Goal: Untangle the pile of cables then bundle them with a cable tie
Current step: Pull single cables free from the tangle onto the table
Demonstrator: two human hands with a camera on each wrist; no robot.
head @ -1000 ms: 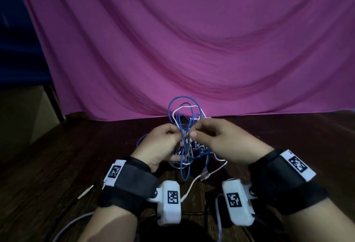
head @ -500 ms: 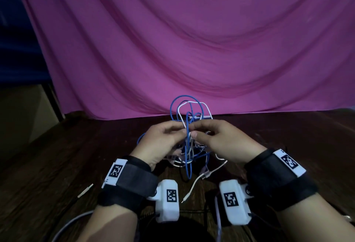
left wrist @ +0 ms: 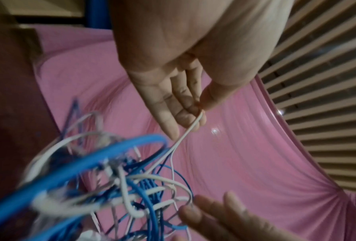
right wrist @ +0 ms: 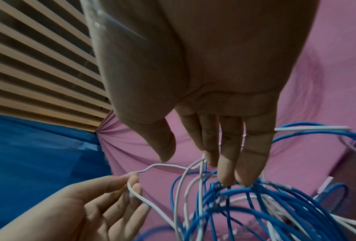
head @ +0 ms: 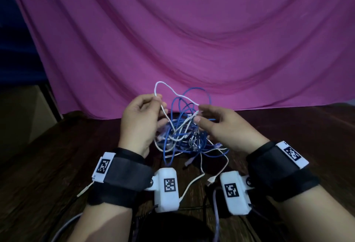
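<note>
The tangled pile of thin blue and white cables [head: 184,132] rests on the dark wooden counter [head: 57,165], directly in front of the pink draped fabric backdrop [head: 192,40] and between both hands. The left hand [head: 140,124] is raised at the left side of the pile; its thumb and fingers [left wrist: 185,104] pinch a thin white cable [head: 165,88], which rises in a loop above the pile and runs across toward the right hand [head: 224,126]. In the right wrist view, the same white cable [right wrist: 144,200] passes between the left fingertips and continues down into the tangle. The right hand is at the right side of the pile with its fingers [right wrist: 226,156] extended and relaxed; the fingertips touch the blue loops but do not close around any strand. Several blue loops [head: 196,95] stand upright above the pile. Loose white ends with connectors [head: 211,180] trail from the pile across the counter toward the person. Each wrist carries a black strap with a white camera housing [head: 167,188] marked with a square black-and-white code.
</note>
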